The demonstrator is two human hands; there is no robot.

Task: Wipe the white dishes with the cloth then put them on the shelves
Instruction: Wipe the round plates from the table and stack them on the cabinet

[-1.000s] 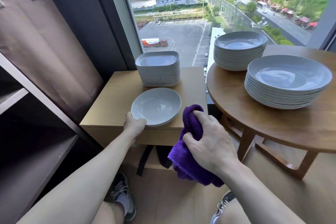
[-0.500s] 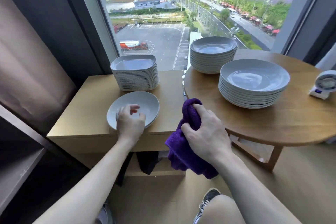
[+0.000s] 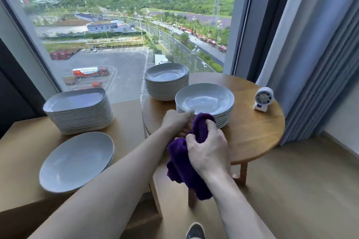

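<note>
gripping the purple cloth in a tight bunch, the right hand hangs at the near edge of the round wooden table, and the cloth's tail droops below the tabletop. just past it the left hand reaches in at the rim of the nearer stack of round plates. its fingers lie against the cloth and the stack's edge, but i cannot tell whether they pinch a plate or only touch it.

to the left, on the lower side table, a loose round plate lies by itself, with what looks like a second rim under it. behind it stands a tall stack of square-cornered dishes. a farther stack of round plates sits at the back of the round table.

the job seems to be in its early part. three full stacks wait to be wiped, only the loose plate is set apart, and no shelf is in view, so nothing can be seen put away.

both tables are warm wood over a pale wooden floor. a small white fan stands on the round table's right side. beyond are a tall window over a car park and green hills, and a grey curtain to the right.
</note>
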